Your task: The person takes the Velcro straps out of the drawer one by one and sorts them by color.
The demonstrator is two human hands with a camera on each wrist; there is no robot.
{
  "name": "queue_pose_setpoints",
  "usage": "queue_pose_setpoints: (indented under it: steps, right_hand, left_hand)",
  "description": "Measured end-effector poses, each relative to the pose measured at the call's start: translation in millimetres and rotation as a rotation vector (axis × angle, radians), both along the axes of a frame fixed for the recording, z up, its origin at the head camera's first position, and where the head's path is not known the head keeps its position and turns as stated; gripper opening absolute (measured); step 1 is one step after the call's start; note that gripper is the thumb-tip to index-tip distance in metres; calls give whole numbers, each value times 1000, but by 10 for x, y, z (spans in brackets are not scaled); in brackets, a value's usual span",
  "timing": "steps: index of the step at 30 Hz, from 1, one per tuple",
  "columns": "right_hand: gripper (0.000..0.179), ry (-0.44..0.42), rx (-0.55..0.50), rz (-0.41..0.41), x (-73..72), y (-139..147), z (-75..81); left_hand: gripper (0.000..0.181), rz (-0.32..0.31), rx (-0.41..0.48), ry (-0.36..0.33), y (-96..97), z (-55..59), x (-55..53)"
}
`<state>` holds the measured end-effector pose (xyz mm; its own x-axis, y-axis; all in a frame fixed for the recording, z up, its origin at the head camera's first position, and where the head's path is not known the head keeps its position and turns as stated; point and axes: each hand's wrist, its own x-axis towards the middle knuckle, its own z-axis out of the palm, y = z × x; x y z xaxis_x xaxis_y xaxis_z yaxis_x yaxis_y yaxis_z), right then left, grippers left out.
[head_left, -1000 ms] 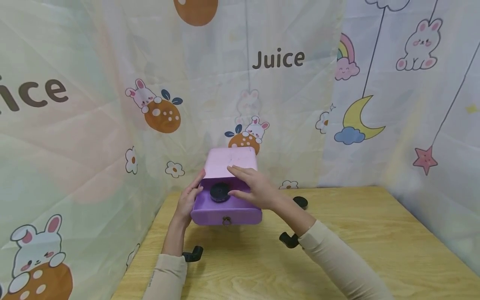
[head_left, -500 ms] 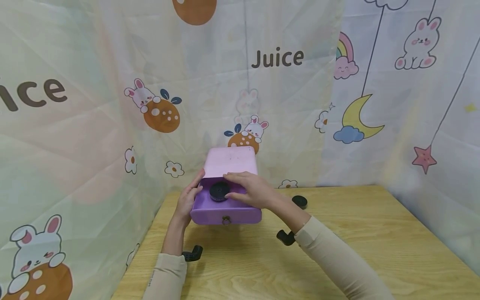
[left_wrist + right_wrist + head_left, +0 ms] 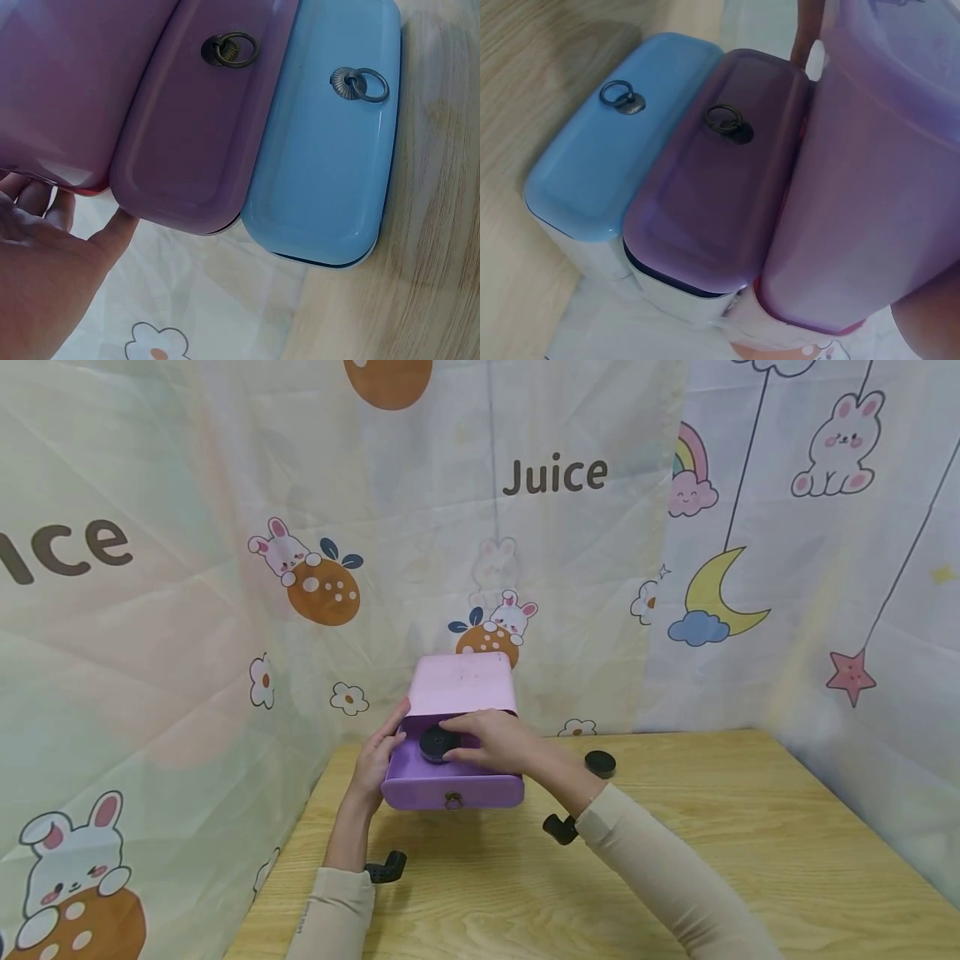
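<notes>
A pink-topped drawer cabinet (image 3: 461, 681) stands at the back of the table, its purple top drawer (image 3: 452, 793) pulled out. Inside lies a black round disc (image 3: 433, 745), with ridges round its edge. My right hand (image 3: 495, 741) reaches into the drawer from the right and pinches the disc, thumb at the near edge and fingers over the far edge. Along the left side of cabinet and drawer rests my left hand (image 3: 372, 764), fingers fairly straight. The left wrist view shows a closed purple drawer (image 3: 195, 127) and a blue drawer (image 3: 322, 150) below, each with a ring pull.
A second black disc (image 3: 600, 764) lies on the wooden table (image 3: 712, 843), right of the cabinet. Printed cloth (image 3: 420, 568) hangs close behind and on both sides. Black bent pieces stick out at the left cuff (image 3: 341, 893) and the right cuff (image 3: 596, 818).
My right hand has moved left and slightly down into the drawer, its fingers coming from over the drawer onto the disc. The left hand and cabinet have stayed put.
</notes>
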<state>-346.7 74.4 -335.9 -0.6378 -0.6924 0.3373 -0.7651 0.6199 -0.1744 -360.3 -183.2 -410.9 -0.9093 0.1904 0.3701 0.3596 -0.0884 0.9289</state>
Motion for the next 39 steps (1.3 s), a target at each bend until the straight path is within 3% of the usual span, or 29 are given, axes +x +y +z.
queue_pose_setpoints:
  steps: [8, 18, 31, 39]
  right_hand:
    - [57, -35, 45, 14, -60, -89, -23]
    - [55, -39, 191, -34, -109, -163, -54]
    - [38, -49, 136, -53, -111, -150, -54]
    - [37, -55, 119, -60, -99, -160, -64]
  left_hand:
    - [53, -3, -4, -13, -4, 7, 17]
    - [52, -9, -1, -12, -10, 9, 37]
    - [52, -14, 2, -23, 1, 18, 11]
    - [52, -14, 28, -33, -3, -3, -4]
